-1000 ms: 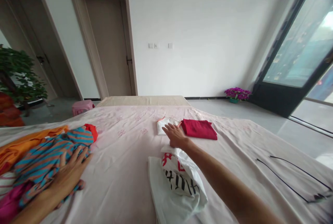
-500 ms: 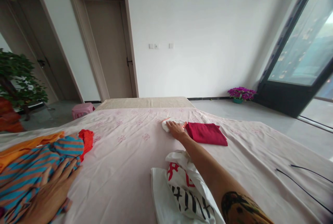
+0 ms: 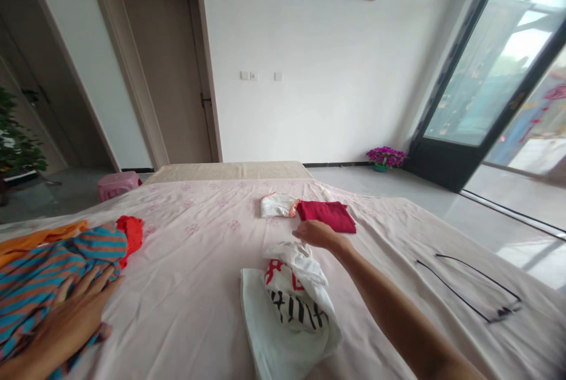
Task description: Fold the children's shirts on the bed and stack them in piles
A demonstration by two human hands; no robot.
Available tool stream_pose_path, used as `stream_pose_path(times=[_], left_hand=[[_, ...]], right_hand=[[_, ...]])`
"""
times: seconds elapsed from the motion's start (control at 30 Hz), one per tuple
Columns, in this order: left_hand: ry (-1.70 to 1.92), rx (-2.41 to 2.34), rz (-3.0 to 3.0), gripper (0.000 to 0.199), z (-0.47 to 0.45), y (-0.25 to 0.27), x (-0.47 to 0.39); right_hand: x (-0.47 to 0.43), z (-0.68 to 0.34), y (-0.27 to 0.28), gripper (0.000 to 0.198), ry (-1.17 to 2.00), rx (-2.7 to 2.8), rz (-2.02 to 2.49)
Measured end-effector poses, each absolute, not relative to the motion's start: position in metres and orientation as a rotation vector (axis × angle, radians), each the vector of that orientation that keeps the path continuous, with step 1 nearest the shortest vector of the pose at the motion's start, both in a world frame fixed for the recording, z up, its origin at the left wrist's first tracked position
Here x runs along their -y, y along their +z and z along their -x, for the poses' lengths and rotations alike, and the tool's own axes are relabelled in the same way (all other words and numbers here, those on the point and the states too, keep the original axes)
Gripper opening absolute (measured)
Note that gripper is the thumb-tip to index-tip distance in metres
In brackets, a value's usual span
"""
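My left hand point(image 3: 79, 309) lies with fingers spread on a blue-and-brown striped garment point(image 3: 30, 286) at the left. Beside that garment are an orange cloth point(image 3: 53, 238) and a bright red one point(image 3: 130, 237). My right hand point(image 3: 316, 234) is above the bed, between a folded dark red cloth point(image 3: 329, 216) and a crumpled white shirt point(image 3: 294, 291) with red and black print. Its fingers point left, loosely bent, and nothing shows in them. Just past it lies a small folded white cloth with orange edging point(image 3: 277, 205), apart from the hand.
A pink patterned sheet point(image 3: 212, 250) covers the bed. Eyeglasses point(image 3: 504, 312) rest on it at the right, arms unfolded. Beyond it are a pink stool point(image 3: 118, 184), potted purple flowers point(image 3: 385, 158) and a glass door point(image 3: 464, 85).
My right hand has lifted off the small white cloth and drawn back toward me. That cloth now lies uncovered. My left hand stays on the striped garment. The view has turned slightly right.
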State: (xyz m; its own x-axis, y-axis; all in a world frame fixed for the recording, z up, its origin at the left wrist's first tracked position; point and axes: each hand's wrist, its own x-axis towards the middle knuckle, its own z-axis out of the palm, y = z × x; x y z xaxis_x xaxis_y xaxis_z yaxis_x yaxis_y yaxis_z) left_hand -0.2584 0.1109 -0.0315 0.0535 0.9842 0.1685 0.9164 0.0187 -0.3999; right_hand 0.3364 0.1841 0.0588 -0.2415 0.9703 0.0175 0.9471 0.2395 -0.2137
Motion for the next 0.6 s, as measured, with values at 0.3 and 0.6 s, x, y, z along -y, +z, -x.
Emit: stream_pose_path(times=[0.3,0.6], left_hand=[[-0.650,1.980,2.670,0.051,0.084,0.014,-0.115],[-1.661,1.586,3.308,0.065,-0.021,0.097,-0.125]], right_hand=[[-0.102,-0.315,0.072,0.036,0.276,2.279,1.724],[-0.116,-0.264,0.166,0.029,0.411,2.115,0.824]])
